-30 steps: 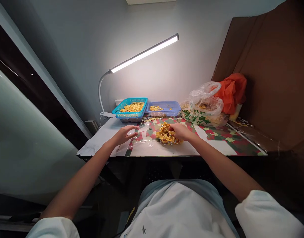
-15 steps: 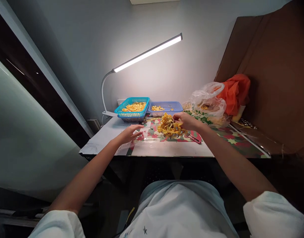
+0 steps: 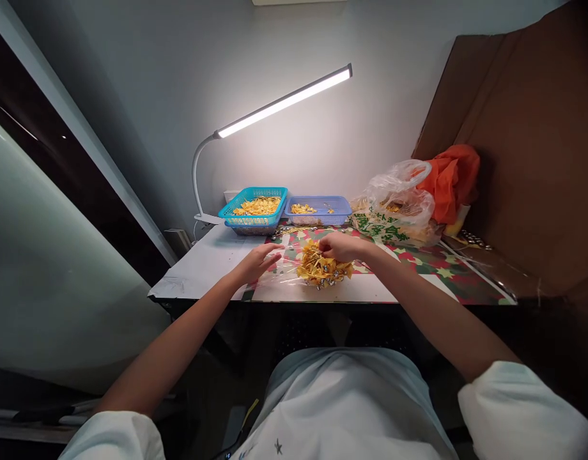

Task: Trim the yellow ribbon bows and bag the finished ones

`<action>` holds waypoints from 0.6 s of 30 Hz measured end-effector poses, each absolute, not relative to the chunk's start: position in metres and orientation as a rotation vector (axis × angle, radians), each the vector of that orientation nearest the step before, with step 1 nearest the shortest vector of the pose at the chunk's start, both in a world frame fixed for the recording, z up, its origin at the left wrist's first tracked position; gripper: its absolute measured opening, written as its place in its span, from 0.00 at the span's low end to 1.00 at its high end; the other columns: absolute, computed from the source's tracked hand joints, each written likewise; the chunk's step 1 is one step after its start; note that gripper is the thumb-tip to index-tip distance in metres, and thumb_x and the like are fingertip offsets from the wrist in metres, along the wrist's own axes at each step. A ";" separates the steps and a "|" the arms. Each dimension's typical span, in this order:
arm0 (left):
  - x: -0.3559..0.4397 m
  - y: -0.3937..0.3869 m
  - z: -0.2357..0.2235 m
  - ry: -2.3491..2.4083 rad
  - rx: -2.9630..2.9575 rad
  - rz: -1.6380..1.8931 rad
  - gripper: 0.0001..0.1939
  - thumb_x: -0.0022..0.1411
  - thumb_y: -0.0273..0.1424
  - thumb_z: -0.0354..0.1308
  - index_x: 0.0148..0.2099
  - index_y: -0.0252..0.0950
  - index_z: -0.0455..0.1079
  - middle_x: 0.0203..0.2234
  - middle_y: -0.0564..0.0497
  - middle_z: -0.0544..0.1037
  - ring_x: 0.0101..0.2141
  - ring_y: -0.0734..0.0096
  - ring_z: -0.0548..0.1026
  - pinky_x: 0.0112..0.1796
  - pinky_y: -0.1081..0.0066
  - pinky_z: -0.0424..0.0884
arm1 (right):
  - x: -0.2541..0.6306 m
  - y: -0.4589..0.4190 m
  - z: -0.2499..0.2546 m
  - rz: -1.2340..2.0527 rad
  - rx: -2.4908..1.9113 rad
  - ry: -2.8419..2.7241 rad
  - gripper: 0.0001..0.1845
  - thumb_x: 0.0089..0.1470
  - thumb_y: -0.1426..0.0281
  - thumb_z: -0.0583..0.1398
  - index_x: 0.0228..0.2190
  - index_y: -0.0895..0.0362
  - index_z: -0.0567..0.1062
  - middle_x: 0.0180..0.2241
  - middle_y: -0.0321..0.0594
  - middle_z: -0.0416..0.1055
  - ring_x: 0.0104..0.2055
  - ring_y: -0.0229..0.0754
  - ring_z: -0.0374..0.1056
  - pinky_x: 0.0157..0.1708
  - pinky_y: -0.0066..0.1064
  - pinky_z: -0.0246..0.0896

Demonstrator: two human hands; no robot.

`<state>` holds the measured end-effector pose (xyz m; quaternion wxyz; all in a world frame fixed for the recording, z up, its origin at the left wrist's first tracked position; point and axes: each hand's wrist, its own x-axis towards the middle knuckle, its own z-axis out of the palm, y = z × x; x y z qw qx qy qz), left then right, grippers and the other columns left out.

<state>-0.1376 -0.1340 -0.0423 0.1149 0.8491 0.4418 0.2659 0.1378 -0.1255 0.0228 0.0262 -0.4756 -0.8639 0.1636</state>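
Table [image 3: 193,276] pushed against a grey wall, part of its top covered in red-and-green patterned paper [image 3: 418,262] with stars. Lamp [image 3: 284,101] lit, its bar slanting over the back, the base at the far left corner. Next to the base, a turquoise basket [image 3: 253,222] heaped with gold pieces, stacked on a darker container [image 3: 250,229]. Just beside it, a lilac basket [image 3: 317,218] with a small pile of similar pieces and a few strays. Loose gold strands [image 3: 298,228] lay before the two. To the right, a clear carrier bag [image 3: 380,225] with green print bulged against the lilac basket's end; behind it slumped an orange cloth [image 3: 445,182]. Brown cardboard [image 3: 528,153] rose high along that side, closing it off.

Near the front edge, between the hands, sat a gold bundle [image 3: 323,273] dotted with small silvery bells. The right hand [image 3: 344,248] came over its top from the right, fingers closed on it and hiding part of it. I could not tell whether it rested on the table. The left hand [image 3: 255,263] was well apart from the bundle, thumb and fingers parted, with clear plastic [image 3: 283,273] stretching between. Whether those fingers pinched the film, I could not tell.
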 end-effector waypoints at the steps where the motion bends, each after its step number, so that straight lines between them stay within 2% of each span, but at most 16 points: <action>1: -0.137 -0.134 -0.043 1.291 2.483 0.783 0.35 0.66 0.56 0.41 0.56 0.35 0.69 0.53 0.40 0.76 0.52 0.54 0.74 0.52 0.60 0.68 | 0.139 -0.125 0.022 0.533 -1.474 -2.679 0.05 0.52 0.76 0.60 0.29 0.57 0.77 0.30 0.36 0.74 0.29 0.36 0.65 0.27 0.26 0.51; 5: -0.135 -0.132 -0.046 1.292 2.468 0.796 0.36 0.65 0.57 0.40 0.55 0.34 0.70 0.53 0.40 0.76 0.52 0.54 0.74 0.52 0.60 0.69 | 0.144 -0.121 0.014 0.524 -1.437 -2.707 0.06 0.52 0.76 0.60 0.32 0.57 0.78 0.33 0.39 0.75 0.33 0.39 0.68 0.29 0.27 0.56; 7: -0.134 -0.131 -0.046 1.302 2.459 0.804 0.35 0.65 0.57 0.41 0.55 0.35 0.71 0.52 0.40 0.77 0.51 0.54 0.75 0.52 0.60 0.69 | 0.147 -0.119 0.008 0.363 -1.284 -2.711 0.04 0.49 0.76 0.63 0.29 0.57 0.78 0.41 0.43 0.74 0.43 0.45 0.69 0.38 0.29 0.61; 9: -0.133 -0.132 -0.046 1.305 2.455 0.804 0.35 0.65 0.57 0.41 0.55 0.35 0.71 0.51 0.40 0.77 0.50 0.54 0.75 0.52 0.60 0.69 | 0.149 -0.116 0.000 0.258 -1.077 -2.711 0.04 0.48 0.77 0.63 0.27 0.57 0.78 0.53 0.46 0.69 0.54 0.49 0.65 0.47 0.33 0.61; 11: -0.132 -0.134 -0.045 1.307 2.450 0.801 0.35 0.65 0.57 0.41 0.55 0.34 0.71 0.51 0.40 0.77 0.50 0.54 0.75 0.51 0.60 0.69 | 0.151 -0.115 -0.006 0.330 -0.941 -2.712 0.05 0.50 0.78 0.61 0.28 0.57 0.77 0.58 0.45 0.65 0.55 0.47 0.65 0.48 0.33 0.61; 14: -0.131 -0.136 -0.044 1.318 2.432 0.810 0.34 0.65 0.56 0.42 0.54 0.35 0.71 0.50 0.40 0.78 0.49 0.54 0.76 0.50 0.60 0.70 | 0.153 -0.114 -0.011 0.534 -0.920 -2.708 0.08 0.51 0.78 0.60 0.32 0.56 0.77 0.50 0.43 0.73 0.44 0.43 0.70 0.41 0.30 0.62; 18: -0.130 -0.137 -0.046 1.326 2.399 0.821 0.33 0.66 0.56 0.42 0.55 0.36 0.71 0.49 0.42 0.78 0.47 0.55 0.77 0.48 0.62 0.72 | 0.153 -0.114 -0.012 0.628 -1.021 -2.692 0.12 0.48 0.77 0.61 0.36 0.54 0.77 0.37 0.38 0.76 0.37 0.41 0.69 0.36 0.28 0.59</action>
